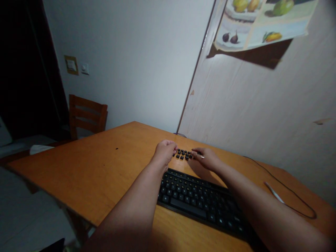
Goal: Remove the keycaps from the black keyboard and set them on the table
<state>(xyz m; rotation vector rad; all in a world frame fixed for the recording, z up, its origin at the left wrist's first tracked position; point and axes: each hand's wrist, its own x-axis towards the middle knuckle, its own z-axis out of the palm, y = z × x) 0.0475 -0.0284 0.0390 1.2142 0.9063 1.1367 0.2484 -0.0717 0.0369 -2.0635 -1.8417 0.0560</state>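
Several loose black keycaps [182, 157] lie in rough rows on the wooden table, beyond a black keyboard [189, 201]. At the left end of these rows is my left hand [166, 151], its fingers curled together; whatever they may pinch is hidden. My right hand [207, 158] reaches over the right end of the rows, fingers stretched out and a little apart, at or just above the keycaps. A small bright line shows by its fingers, too small to make out. The keyboard has bare spots in its upper rows, and my right forearm covers its right part.
The wooden table [126, 168] reaches to the wall. A small dark piece [117, 148] lies on its left side. On the right are a dark cable [294, 192] and a thin pale stick-like object [274, 192]. A wooden chair [88, 115] stands at the far left.
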